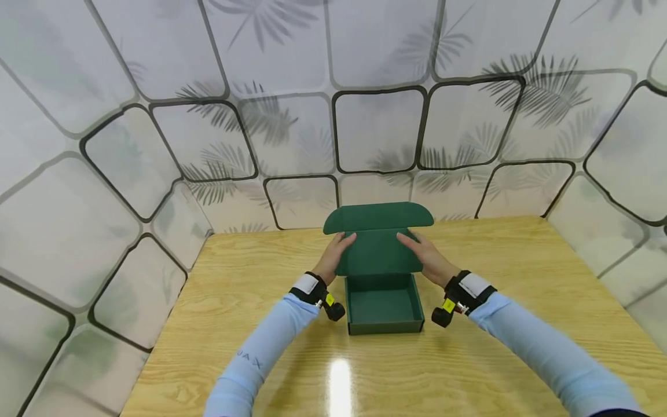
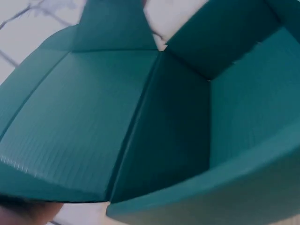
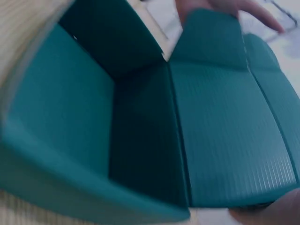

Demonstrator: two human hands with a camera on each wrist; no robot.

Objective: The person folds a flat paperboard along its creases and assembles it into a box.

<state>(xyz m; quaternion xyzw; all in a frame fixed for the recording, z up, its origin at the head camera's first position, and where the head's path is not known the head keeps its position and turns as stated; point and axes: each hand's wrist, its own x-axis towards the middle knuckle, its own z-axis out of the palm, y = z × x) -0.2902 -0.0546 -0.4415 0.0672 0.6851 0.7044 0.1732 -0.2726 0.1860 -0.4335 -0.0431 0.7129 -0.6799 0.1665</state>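
A green cardboard box (image 1: pixel 385 304) stands on the table, its hinged lid (image 1: pixel 383 255) raised and tilted back. At the lid's left edge is my left hand (image 1: pixel 333 255), with the thumb reaching inward. In the right wrist view the left hand (image 3: pixel 211 5) lies against the outside of a side flap (image 3: pixel 208 40), one finger extended straight. My right hand (image 1: pixel 429 260) touches the lid's right edge, its thumb also reaching inward; in the left wrist view the right side flap (image 2: pixel 117 26) stands up from the lid. Fingers behind the lid are hidden.
The box rests on a light wooden table (image 1: pixel 250 289). A patterned fabric wall (image 1: pixel 292 133) rises behind the table and along both sides. Each wrist wears a black strap with a small camera, the left camera (image 1: pixel 334 311) and right camera (image 1: pixel 442 317) hanging beside the box.
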